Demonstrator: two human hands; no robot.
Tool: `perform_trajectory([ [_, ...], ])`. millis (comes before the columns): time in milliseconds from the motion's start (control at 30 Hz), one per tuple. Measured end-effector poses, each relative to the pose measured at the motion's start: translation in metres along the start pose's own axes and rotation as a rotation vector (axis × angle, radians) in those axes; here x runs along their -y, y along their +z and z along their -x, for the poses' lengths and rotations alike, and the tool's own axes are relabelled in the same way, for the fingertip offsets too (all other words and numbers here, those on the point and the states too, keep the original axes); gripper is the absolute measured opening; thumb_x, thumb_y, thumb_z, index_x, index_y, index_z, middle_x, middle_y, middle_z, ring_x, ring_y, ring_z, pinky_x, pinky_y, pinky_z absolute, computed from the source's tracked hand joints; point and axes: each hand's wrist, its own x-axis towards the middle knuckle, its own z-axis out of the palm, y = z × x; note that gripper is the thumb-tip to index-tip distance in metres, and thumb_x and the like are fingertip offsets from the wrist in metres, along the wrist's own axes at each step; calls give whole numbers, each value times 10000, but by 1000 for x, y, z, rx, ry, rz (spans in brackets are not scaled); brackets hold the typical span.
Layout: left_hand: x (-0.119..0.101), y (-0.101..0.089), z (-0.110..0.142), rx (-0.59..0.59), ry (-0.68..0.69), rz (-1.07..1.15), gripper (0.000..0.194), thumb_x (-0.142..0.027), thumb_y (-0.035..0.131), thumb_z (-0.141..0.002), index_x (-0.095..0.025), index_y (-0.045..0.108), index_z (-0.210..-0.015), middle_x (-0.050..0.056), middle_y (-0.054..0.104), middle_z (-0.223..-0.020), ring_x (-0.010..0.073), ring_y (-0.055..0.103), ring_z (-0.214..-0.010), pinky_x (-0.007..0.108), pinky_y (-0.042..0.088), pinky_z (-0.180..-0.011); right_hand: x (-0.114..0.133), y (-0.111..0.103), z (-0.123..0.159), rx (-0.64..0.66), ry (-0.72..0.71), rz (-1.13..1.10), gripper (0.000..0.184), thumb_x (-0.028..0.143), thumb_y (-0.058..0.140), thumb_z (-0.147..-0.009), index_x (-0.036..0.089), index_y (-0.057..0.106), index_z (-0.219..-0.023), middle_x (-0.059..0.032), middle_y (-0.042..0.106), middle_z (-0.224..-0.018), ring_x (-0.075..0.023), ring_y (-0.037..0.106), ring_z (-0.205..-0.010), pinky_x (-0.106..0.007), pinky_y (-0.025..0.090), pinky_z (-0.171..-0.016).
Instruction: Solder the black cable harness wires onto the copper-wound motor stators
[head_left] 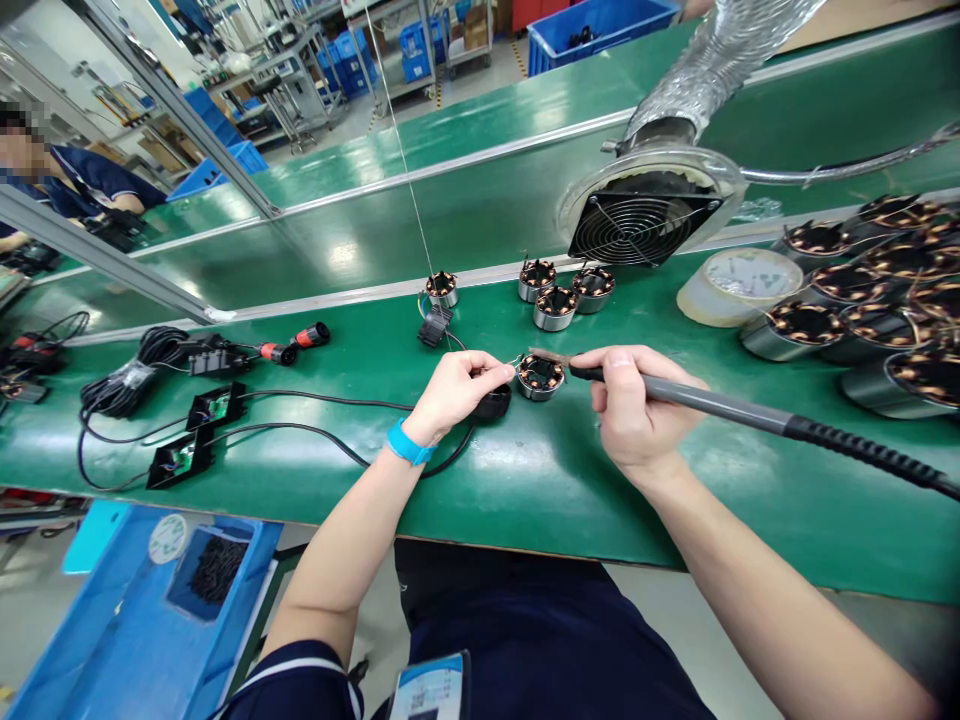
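My right hand (pixel 645 405) is closed round the grey handle of a soldering iron (pixel 705 397). The iron's tip reaches over the left-hand part of the top of a small motor stator (pixel 540 378) with copper windings and a silver rim. On the stator's left side, my left hand (pixel 465 385), with a blue band at the wrist, pinches a thin wire (pixel 516 365) at its edge. Beneath the left fingers lies a round black part (pixel 493 402) joined to a black cable, partly hidden. A fine strand (pixel 409 180) hangs from above towards my left hand.
More small stators (pixel 556 308) stand behind, and larger ones (pixel 795 328) crowd the right beside a tape roll (pixel 739 285). A fume extractor fan (pixel 637 228) faces the bench. Coiled cable (pixel 131 370) and open black boxes (pixel 180 457) lie left. A person (pixel 82 180) sits far left.
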Motion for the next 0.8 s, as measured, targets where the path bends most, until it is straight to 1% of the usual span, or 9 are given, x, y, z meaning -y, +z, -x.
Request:
perform_trajectory([
  [100, -1, 0, 0, 3, -3, 4, 375, -484, 768, -757, -113, 717, -754, 13, 645, -714, 107, 490, -669, 253, 362, -654, 2, 0, -1, 29, -8, 17, 328, 373, 518, -1040, 197, 757, -899, 22, 563, -553, -130, 548, -465, -274, 466, -528],
  [233, -1, 0, -1, 2, 0, 7, 374, -482, 767, -759, -111, 724, -764, 14, 651, -709, 104, 489, -660, 255, 360, -652, 3, 3, -5, 68, -46, 32, 267, 316, 523, -1045, 193, 749, -970, 15, 627, -646, -115, 568, -496, -273, 489, -584],
  [367, 0, 0, -1, 1, 7, 15, 373, -482, 767, -757, -111, 723, -758, 21, 663, -715, 111, 506, -672, 258, 375, -671, 3, 7, -8, 137, -123, 94, 221, 271, 526, -1045, 199, 734, -1056, -21, 682, -791, -151, 649, -683, -303, 514, -710],
  [433, 0, 0, -1, 2, 7, 17, 382, -491, 768, -755, -112, 724, -759, 27, 673, -730, 118, 522, -687, 260, 385, -682, 2, 7, -10, 174, -151, 119, 211, 250, 524, -1040, 201, 721, -1099, -35, 681, -845, -172, 658, -778, -317, 517, -763],
  [500, 1, -1, -1, 7, 11, 16, 389, -499, 768, -757, -113, 726, -763, 29, 676, -736, 121, 527, -692, 261, 387, -686, 1, 8, -11, 224, -164, 132, 209, 245, 547, -1021, 201, 698, -1160, -48, 666, -909, -183, 652, -827, -327, 526, -799],
  [567, 2, -2, -1, 13, 19, 14, 390, -502, 766, -759, -114, 727, -767, 26, 671, -732, 118, 519, -684, 260, 383, -681, -2, 7, -12, 300, -185, 139, 296, 262, 618, -975, 202, 647, -1264, -70, 651, -1023, -199, 657, -895, -343, 542, -838],
  [667, 2, -2, -2, 17, 26, 21, 394, -508, 764, -759, -117, 724, -766, 21, 663, -724, 114, 510, -672, 260, 378, -673, -12, 6, -15, 435, -222, 158, 562, 303, 733, -890, 226, 533, -1410, -100, 606, -1208, -237, 658, -1036, -370, 555, -901],
  [700, 2, -2, -2, 17, 25, 24, 398, -512, 764, -757, -117, 720, -765, 21, 660, -722, 114, 509, -669, 259, 377, -669, -16, 6, -16, 483, -222, 161, 617, 311, 749, -877, 239, 502, -1438, -105, 587, -1259, -246, 654, -1070, -378, 555, -917],
  [800, 2, -2, -2, 23, 18, 37, 419, -530, 764, -747, -115, 709, -773, 19, 647, -713, 111, 499, -657, 257, 373, -651, -28, 3, -20, 627, -207, 166, 649, 306, 727, -896, 281, 447, -1481, -105, 546, -1345, -254, 648, -1113, -391, 549, -947],
])
